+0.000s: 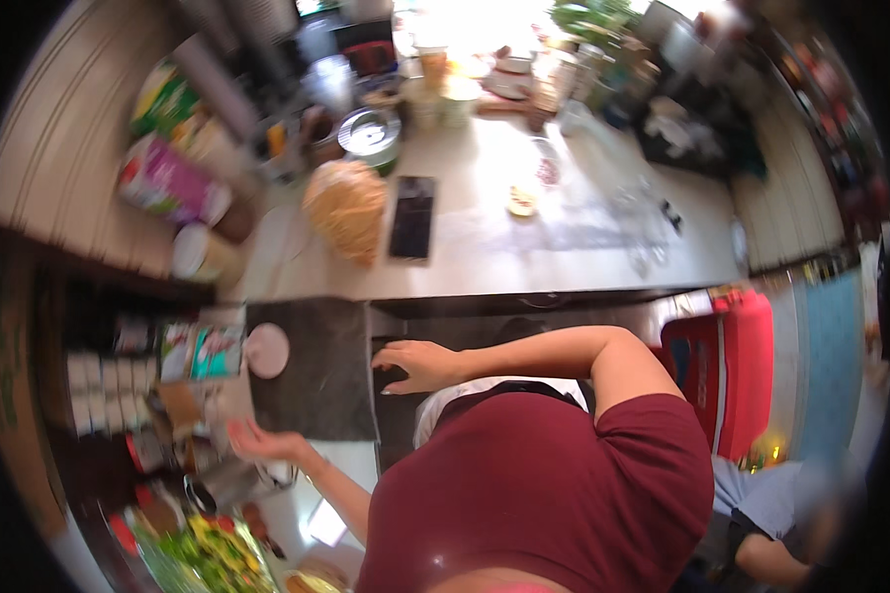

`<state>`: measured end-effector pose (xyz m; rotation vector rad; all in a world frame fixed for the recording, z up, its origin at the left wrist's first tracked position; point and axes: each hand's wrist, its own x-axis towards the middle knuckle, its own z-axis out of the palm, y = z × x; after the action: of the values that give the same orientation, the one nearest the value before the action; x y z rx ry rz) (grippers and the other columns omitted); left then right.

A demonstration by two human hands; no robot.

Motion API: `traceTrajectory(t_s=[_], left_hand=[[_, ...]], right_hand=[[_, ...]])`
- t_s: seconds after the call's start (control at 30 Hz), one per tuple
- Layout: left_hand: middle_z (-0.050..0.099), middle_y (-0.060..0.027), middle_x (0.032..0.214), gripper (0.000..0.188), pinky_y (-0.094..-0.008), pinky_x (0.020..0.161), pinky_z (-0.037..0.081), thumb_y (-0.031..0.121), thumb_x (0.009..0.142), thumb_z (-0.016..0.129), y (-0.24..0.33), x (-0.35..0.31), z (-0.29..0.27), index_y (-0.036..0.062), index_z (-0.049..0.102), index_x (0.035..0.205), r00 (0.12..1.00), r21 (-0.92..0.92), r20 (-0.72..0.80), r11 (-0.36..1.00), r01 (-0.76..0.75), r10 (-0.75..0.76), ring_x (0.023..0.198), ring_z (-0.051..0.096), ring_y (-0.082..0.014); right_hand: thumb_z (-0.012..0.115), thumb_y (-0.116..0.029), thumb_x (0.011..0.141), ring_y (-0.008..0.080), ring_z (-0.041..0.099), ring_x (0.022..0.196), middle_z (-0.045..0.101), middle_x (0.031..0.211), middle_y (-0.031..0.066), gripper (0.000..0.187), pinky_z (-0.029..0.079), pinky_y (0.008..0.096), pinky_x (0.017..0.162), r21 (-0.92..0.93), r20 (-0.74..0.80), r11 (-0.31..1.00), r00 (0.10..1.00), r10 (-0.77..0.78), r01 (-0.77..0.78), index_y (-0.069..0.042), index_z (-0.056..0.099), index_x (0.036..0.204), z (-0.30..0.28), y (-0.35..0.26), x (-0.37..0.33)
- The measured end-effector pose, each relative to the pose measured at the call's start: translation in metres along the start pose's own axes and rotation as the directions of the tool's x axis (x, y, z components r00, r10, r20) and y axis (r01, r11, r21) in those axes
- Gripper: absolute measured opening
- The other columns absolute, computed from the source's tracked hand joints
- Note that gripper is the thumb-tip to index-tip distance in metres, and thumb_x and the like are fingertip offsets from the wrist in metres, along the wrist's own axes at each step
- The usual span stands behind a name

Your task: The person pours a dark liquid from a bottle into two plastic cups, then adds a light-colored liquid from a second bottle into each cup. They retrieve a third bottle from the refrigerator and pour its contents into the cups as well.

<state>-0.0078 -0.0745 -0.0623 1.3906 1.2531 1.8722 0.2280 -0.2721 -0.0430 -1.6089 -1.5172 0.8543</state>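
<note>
My left hand (265,441) is raised at the lower left, palm up, fingers apart, with nothing in it. It is close to the near left corner of a dark grey panel (316,381). A round pale pink disc (267,351) lies at that panel's left side. My right hand (423,366) reaches leftward across my front, its fingers curved and apart from the thumb. Its fingertips are by the right edge of the panel; whether they touch it I cannot tell. Nothing shows between them.
On the pale counter (485,257) are a black phone (412,217), a bag of orange-tan food (348,210) and a clear-lidded container (369,135). Small boxes (109,390) and bagged greens (213,553) crowd the left. A red case (732,371) and another person (771,509) are at right.
</note>
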Motion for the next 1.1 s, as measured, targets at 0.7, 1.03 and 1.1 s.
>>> traceTrajectory(t_s=[0.7, 1.03, 1.1], left_hand=[[0.037, -0.0135, 0.141, 0.072, -0.0550, 0.112, 0.018, 0.002, 0.067, 0.057, 0.257, -0.509, 0.316, 0.0116, 0.042, 0.137, -0.661, -0.880, 0.467, 0.383, -0.281, 0.587, 0.136, 0.027, -0.0345], [0.049, -0.0130, 0.118, 0.069, -0.0425, 0.104, 0.032, 0.008, 0.063, 0.061, 0.273, -0.527, 0.360, 0.0049, 0.045, 0.129, -0.844, -0.880, 0.446, 0.317, -0.353, 0.299, 0.120, 0.042, -0.0292], [0.049, -0.0130, 0.116, 0.067, -0.0416, 0.102, 0.034, 0.012, 0.063, 0.065, 0.260, -0.521, 0.357, 0.0051, 0.046, 0.127, -0.787, -0.859, 0.496, 0.341, -0.382, 0.367, 0.119, 0.042, -0.0303]], right_hand=[[0.069, -0.025, 0.078, 0.0341, 0.049, 0.108, 0.054, 0.112, 0.0167, 0.050, 0.041, 0.0429, 0.093, 0.074, -0.900, 0.593, 0.203, 0.386, -0.802, 0.000, 0.052, 0.118, -0.331, 0.179, -0.384], [0.078, -0.026, 0.067, 0.0399, 0.043, 0.116, 0.043, 0.126, 0.0237, 0.091, 0.039, 0.0462, 0.097, -0.044, -0.721, 0.608, 0.447, 0.529, -0.792, -0.002, 0.028, 0.139, -0.359, 0.203, -0.382], [0.079, -0.025, 0.066, 0.0406, 0.042, 0.116, 0.042, 0.126, 0.0242, 0.095, 0.039, 0.0462, 0.098, -0.033, -0.707, 0.626, 0.461, 0.536, -0.779, -0.002, 0.025, 0.141, -0.359, 0.204, -0.379]])
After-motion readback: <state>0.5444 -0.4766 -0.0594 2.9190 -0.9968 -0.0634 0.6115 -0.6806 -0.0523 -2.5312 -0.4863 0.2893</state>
